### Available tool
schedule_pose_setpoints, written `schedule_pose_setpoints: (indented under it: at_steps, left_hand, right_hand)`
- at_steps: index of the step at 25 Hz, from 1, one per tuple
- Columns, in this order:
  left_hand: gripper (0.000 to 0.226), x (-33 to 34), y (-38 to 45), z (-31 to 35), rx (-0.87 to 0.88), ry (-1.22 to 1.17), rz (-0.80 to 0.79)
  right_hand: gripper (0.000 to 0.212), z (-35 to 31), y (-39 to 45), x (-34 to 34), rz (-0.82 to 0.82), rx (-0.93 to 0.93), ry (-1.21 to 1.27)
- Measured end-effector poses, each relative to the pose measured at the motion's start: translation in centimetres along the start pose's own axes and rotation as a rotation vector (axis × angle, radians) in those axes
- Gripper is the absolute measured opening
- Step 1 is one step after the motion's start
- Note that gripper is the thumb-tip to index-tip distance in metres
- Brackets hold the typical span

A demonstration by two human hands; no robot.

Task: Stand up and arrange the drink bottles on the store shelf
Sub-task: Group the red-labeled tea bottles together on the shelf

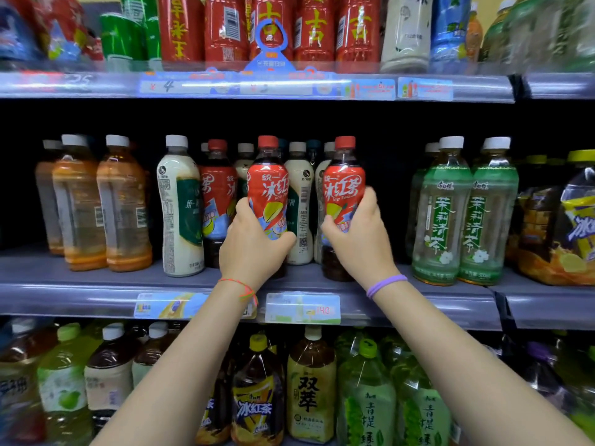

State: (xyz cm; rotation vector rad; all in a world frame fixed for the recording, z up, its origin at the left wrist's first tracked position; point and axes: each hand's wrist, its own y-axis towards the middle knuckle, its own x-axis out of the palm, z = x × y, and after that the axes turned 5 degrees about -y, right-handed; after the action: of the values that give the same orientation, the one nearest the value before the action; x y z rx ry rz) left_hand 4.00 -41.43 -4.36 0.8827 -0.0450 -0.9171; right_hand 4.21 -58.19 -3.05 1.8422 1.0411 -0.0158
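Observation:
Two red-capped iced tea bottles with red labels stand upright at the front of the middle shelf (96, 294). My left hand (254, 246) grips the lower half of the left iced tea bottle (268, 185). My right hand (357, 233) grips the right iced tea bottle (344, 185) from its right side. Both bottle bases are near the shelf's front edge; the left one's base is hidden by my hand. A third red iced tea bottle (218, 194) stands just behind and to the left.
White milk-tea bottles (180, 207) stand left of and behind the red ones. Orange tea bottles (124, 207) fill the far left, green jasmine tea bottles (467, 214) the right. A gap lies between my right hand and the green bottles. Shelves above and below are packed.

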Motion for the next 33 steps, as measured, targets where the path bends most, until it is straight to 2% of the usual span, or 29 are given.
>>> schedule_pose_setpoints:
  at_steps: [4,8,11,14,16,18,20,22,25,27,30,33]
  left_hand:
    - [0.084,0.0,-0.3,-0.6,0.01,0.038,0.038]
    - [0.076,0.4,-0.4,-1.0,-0.008,0.103,0.096]
    - [0.077,0.8,-0.9,-0.7,-0.008,0.112,0.139]
    - [0.096,1.6,-2.0,0.7,0.066,0.073,0.196]
    - [0.119,2.6,-2.5,1.7,0.116,0.145,0.164]
    - [0.132,3.5,-2.6,1.9,0.137,0.286,0.151]
    - [0.133,3.9,-2.5,1.9,0.156,0.379,0.177]
    - [0.127,3.8,-2.5,1.7,0.204,0.436,0.219]
    - [0.11,3.4,-2.7,1.1,0.266,0.431,0.283]
    - [0.103,3.2,-2.9,0.7,0.273,0.376,0.293]
    - [0.096,3.0,-2.8,0.5,0.272,0.328,0.249]
    - [0.096,2.7,-2.7,1.1,0.252,0.297,0.213]
  right_hand:
    - [0.066,0.0,1.1,1.3,-0.318,0.313,0.292]
    - [0.088,-0.4,1.3,2.0,-0.443,0.333,0.365]
    - [0.075,0.0,2.0,1.1,-0.416,0.344,0.562]
    - [0.074,1.8,4.8,1.3,-0.198,0.53,0.591]
    - [0.082,2.6,6.6,2.2,-0.204,0.638,0.682]
    - [0.098,4.2,9.0,5.0,-0.241,0.748,0.78]
    - [0.11,8.2,12.7,9.3,-0.249,0.756,0.757]
    - [0.119,11.7,15.6,13.1,-0.281,0.739,0.632]
    - [0.117,13.2,16.5,16.2,-0.315,0.709,0.548]
    - [0.111,10.8,14.4,14.9,-0.337,0.688,0.564]
    - [0.112,5.2,9.2,9.3,-0.371,0.649,0.651]
    - [0.101,0.4,5.3,3.4,-0.443,0.564,0.529]
